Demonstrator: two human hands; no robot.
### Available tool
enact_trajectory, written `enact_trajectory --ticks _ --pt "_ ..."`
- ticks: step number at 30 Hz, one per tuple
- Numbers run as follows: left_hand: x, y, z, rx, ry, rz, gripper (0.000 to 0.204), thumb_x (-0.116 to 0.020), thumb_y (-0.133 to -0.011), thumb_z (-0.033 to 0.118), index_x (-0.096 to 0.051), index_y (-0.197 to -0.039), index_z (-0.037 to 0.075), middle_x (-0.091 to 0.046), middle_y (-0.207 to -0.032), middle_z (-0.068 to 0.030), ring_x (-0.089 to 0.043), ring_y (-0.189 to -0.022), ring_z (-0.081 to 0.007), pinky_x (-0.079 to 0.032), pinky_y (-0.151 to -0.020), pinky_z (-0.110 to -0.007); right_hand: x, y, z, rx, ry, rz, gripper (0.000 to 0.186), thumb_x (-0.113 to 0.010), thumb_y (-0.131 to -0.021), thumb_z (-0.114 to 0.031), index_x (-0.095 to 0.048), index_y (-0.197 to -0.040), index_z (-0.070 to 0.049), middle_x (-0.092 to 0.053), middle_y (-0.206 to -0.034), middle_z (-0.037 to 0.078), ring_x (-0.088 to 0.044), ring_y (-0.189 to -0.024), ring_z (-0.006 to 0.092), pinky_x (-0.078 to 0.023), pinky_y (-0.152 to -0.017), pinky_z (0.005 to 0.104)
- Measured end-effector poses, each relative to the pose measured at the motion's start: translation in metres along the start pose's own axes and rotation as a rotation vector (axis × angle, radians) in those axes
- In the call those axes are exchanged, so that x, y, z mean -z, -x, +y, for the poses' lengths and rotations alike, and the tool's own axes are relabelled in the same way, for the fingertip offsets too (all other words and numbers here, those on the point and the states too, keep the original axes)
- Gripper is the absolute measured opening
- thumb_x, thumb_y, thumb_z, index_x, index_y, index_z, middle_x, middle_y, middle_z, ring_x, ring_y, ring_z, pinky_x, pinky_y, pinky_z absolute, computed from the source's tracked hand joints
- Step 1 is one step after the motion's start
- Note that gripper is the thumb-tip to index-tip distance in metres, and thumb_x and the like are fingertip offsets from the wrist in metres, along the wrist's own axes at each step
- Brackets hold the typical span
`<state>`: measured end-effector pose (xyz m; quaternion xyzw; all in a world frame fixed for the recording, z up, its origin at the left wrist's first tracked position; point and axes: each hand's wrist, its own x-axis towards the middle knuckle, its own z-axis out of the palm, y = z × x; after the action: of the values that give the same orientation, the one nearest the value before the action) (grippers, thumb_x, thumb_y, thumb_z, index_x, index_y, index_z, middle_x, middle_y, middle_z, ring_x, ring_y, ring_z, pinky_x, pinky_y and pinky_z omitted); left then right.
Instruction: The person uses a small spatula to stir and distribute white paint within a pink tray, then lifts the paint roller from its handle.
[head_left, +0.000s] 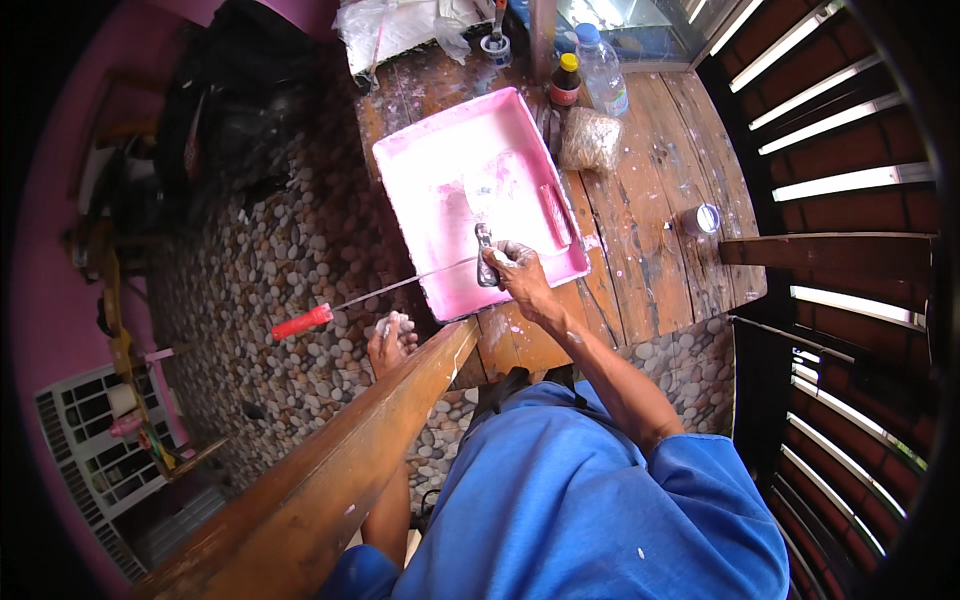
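My right hand (517, 268) is closed on the dark handle of a putty knife (482, 240), whose pale blade rests over the pink paint tray (428, 258). White smears cover its fingers. Inside the tray's right side lies a pink roller sleeve (555, 214). A paint roller's red handle (302, 321) sticks out past the tray's left edge on a thin metal rod. My left hand (392, 340), also smeared white, is just below that rod, beside a wooden beam; its fingers are loosely curled and apart, with nothing visible in them.
The wooden beam (340, 450) crosses between my arms. On the paint-spotted table (650, 150) stand a yellow-capped bottle (565, 82), a clear bottle (600, 75), a wrapped bundle (591, 139) and a small tin (701, 220). A brush (498, 20) stands in a cup (496, 50). Slats line the right.
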<state>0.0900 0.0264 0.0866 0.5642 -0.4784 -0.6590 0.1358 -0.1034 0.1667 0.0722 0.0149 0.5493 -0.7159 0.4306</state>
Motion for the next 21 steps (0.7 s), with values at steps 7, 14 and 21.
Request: enact_trajectory --ticks 7,14,21 --pt "-0.009 -0.033 0.045 -0.876 -1.085 0.297 0.037 -0.067 -0.073 0.014 -0.056 -0.107 0.003 -0.059 -0.096 -0.0134 -0.057 -0.089 -0.0289 -0.044 -0.082 -0.039 -0.034 0.004 -0.011 0.026 0.061 -0.089 0.016 -0.063 -0.085 -0.018 -0.058 -0.078 -0.004 -0.057 -0.065 0.001 -0.054 -0.058 0.0092 -0.041 -0.053 0.0235" --pt "0.064 -0.076 0.054 -0.741 -1.762 0.144 0.06 -0.072 -0.063 0.022 -0.051 -0.117 0.008 -0.049 -0.118 -0.0128 -0.041 -0.115 -0.0304 -0.029 -0.099 -0.045 -0.002 -0.011 -0.002 0.103 0.514 0.002 0.023 -0.061 -0.085 -0.023 -0.063 -0.085 0.001 -0.06 -0.064 0.004 -0.053 -0.06 0.0097 -0.043 -0.057 0.0277" --pt "0.104 -0.094 0.057 -0.694 -1.811 0.076 0.023 -0.063 -0.071 0.022 -0.065 -0.09 0.01 -0.06 -0.097 -0.0124 -0.053 -0.1 -0.0293 -0.034 -0.093 -0.044 0.043 -0.045 -0.023 0.189 0.941 -0.109 0.027 -0.055 -0.088 -0.024 -0.065 -0.075 -0.003 -0.057 -0.056 0.004 -0.05 -0.051 0.0116 -0.039 -0.048 0.0309"
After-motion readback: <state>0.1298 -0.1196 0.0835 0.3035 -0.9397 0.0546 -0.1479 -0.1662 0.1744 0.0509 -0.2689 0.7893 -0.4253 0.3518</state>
